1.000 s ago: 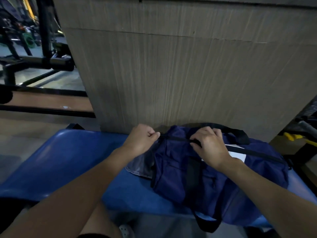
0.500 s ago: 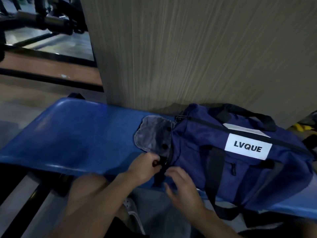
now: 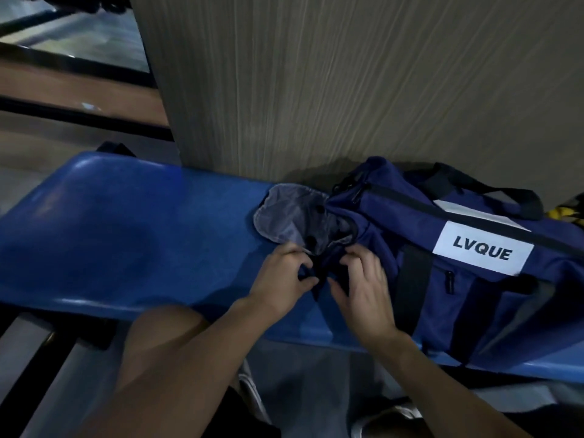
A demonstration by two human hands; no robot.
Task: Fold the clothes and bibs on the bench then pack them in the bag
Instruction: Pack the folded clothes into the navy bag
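A navy duffel bag point(image 3: 467, 235) with a white LVQUE label lies on the blue bench point(image 3: 132, 235), against a wooden panel. Its top zipper looks closed. At its left end a grey round flap point(image 3: 284, 216) with black snaps lies folded outward on the bench. My left hand point(image 3: 281, 279) pinches a dark strap or tab at the bag's lower left corner. My right hand point(image 3: 363, 289) grips the bag's fabric just right of it, fingers curled. No loose clothes or bibs are visible.
The wooden panel point(image 3: 347, 83) rises right behind the bench. Black metal rails point(image 3: 79, 121) and floor lie at far left. A yellow and black object point(image 3: 565, 213) peeks out behind the bag at right. My knees and shoes are below the bench edge.
Both hands left the bag's top zipper and dropped to its lower left corner. The view tilted down and the label came into sight.
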